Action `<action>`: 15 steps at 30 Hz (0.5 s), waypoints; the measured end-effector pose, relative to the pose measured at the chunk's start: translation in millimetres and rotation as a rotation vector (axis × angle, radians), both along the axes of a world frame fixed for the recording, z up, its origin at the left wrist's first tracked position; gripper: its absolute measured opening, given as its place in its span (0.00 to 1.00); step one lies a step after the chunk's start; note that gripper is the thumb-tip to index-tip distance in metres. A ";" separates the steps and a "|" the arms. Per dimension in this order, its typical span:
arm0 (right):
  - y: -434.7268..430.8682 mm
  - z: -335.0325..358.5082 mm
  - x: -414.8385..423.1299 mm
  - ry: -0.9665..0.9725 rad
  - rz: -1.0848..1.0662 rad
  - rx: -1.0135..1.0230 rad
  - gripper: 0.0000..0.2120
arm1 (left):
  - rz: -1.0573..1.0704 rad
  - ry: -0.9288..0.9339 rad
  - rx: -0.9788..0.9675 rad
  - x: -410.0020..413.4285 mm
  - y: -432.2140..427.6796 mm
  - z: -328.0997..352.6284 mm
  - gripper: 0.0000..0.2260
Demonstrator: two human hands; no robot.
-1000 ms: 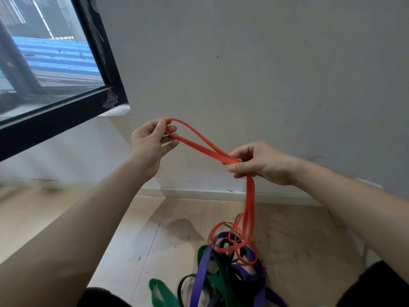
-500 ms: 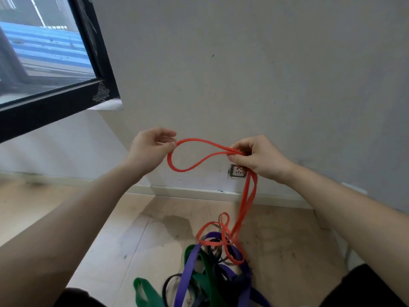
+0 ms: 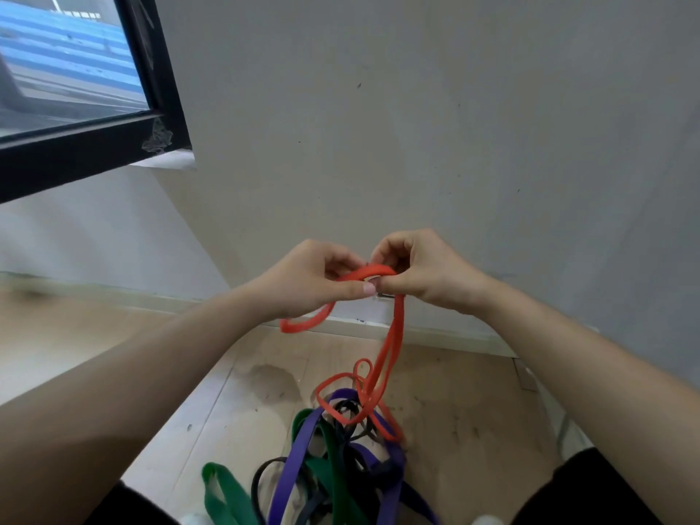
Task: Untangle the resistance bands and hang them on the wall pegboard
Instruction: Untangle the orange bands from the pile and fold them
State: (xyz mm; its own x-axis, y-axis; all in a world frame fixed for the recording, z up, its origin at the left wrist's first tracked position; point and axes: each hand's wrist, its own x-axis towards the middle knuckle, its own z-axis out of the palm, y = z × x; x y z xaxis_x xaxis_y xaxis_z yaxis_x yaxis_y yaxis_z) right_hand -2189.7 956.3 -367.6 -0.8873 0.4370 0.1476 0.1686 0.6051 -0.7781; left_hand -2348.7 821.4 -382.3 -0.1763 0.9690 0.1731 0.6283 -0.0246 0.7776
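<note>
The left hand (image 3: 314, 282) and right hand (image 3: 428, 274), close together, both pinch the top of the thin red rubber band (image 3: 394, 335). Its bottom is tangled into the pile of purple, green and black bands (image 3: 333, 464) on the wooden floor (image 3: 473, 392) (no pegboard shows), so almost everything seems left to do.

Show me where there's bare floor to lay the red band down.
Bare floor lies left of the tangle, up to the baseboard below the window; another patch lies right of it, before the right forearm. Crowded: the tangle itself, where the red band trails in.
</note>
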 end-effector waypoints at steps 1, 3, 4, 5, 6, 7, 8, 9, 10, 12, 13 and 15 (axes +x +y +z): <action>-0.8 1.1 1.6 -0.006 0.018 -0.003 0.10 | 0.013 0.022 0.019 0.3 0.1 0.7 0.10; -0.3 2.2 3.9 -0.003 0.050 -0.028 0.10 | 0.033 -0.003 0.044 -0.6 0.0 1.9 0.08; 0.7 2.1 4.5 0.000 0.056 -0.048 0.10 | 0.041 -0.026 0.055 -1.4 -0.3 2.6 0.07; 1.7 1.6 4.5 -0.002 0.055 -0.069 0.10 | 0.052 -0.042 0.068 -1.7 -0.6 3.8 0.06; 2.9 -0.2 4.2 -0.011 0.052 -0.089 0.10 | 0.068 -0.049 0.081 -2.3 -1.3 5.2 0.05; 4.2 -2.4 3.1 -0.033 0.054 -0.105 0.10 | 0.088 -0.052 0.092 -3.4 -2.0 6.9 0.05; 5.6 -5.9 1.9 -0.065 0.062 -0.114 0.09 | 0.109 -0.055 0.102 -4.5 -2.7 8.3 0.04; 6.5 -9.4 1.0 -0.105 0.078 -0.118 0.07 | 0.127 -0.067 0.114 -5.7 -3.2 9.5 0.04; 8.0 -13.6 -0.1 -0.147 0.102 -0.124 0.05 | 0.144 -0.101 0.133 -7.3 -3.3 10.5 0.04; 11.5 -22.9 -1.7 -0.225 0.142 -0.143 0.04 | 0.188 -0.215 0.187 -10.7 -3.6 13.2 0.03; 13.2 -26.5 -2.2 -0.252 0.150 -0.154 0.03 | 0.209 -0.263 0.217 -13.0 -4.1 15.3 0.03; 15.6 -30.3 -2.9 -0.274 0.134 -0.169 0.03 | 0.236 -0.334 0.271 -18.0 -5.9 18.6 0.03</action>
